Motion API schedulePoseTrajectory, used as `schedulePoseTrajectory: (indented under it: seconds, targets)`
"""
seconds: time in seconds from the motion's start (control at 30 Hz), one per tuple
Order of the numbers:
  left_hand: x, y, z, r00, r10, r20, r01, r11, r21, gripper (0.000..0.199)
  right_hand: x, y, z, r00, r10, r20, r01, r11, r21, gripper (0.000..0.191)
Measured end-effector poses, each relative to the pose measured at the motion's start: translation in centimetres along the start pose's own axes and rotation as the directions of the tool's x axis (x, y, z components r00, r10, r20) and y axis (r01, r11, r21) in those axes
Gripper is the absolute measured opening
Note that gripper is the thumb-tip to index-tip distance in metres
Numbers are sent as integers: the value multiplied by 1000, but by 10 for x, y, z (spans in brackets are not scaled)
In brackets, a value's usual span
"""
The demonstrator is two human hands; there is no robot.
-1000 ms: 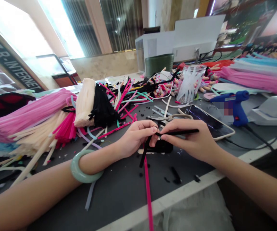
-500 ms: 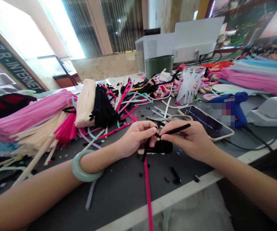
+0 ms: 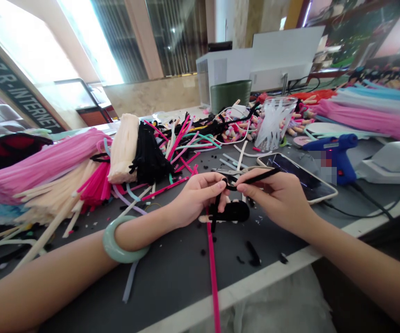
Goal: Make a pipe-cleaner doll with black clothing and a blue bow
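Between finger and thumb, my left hand pinches a black pipe cleaner, whose bent tail hangs below the fingertips. My right hand grips the same black strip farther along, and a short bowed stretch spans the two hands. Under them on the table lies a flat black fuzzy piece with cream edges. A pink pipe cleaner runs from near that piece over the table's front edge. Just behind my hands are scissors, partly hidden by my right fingers.
Bundles of pink, cream and black pipe cleaners fill the left side. A phone, a blue glue gun with its cable and a clear cup of white sticks stand right. Black scraps lie near the front edge.
My right hand has moved slightly right, widening the gap from my left hand and drawing out the black pipe cleaner between them. The hanging tail has swung slightly right.
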State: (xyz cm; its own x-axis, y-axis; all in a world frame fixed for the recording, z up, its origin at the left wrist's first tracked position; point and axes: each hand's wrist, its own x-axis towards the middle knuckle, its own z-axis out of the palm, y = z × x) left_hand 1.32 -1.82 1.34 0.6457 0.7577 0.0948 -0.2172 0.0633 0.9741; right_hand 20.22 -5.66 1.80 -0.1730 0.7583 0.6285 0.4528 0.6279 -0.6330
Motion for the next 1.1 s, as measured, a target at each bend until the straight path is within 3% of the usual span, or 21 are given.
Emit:
schedulePoseTrajectory:
  seconds: [0.17,0.4,0.83,1.1]
  targets:
    - [1,0,-1,1000,6,21,-5,1000,-24,14,-1,4,2,998,55,-25,-53,996,70,7]
    - [2,1,0,1000,-3,22,5,997,-77,15,1,1,2,994,103,36,-105,992,72,11]
    - [0,-1,1,1000,20,17,-21,1000,17,18,3,2,3,988,63,140,-54,996,-67,14]
    - [1,-1,0,999,-28,37,28,1000,-5,14,5,0,1,978,59,201,-33,991,-130,22]
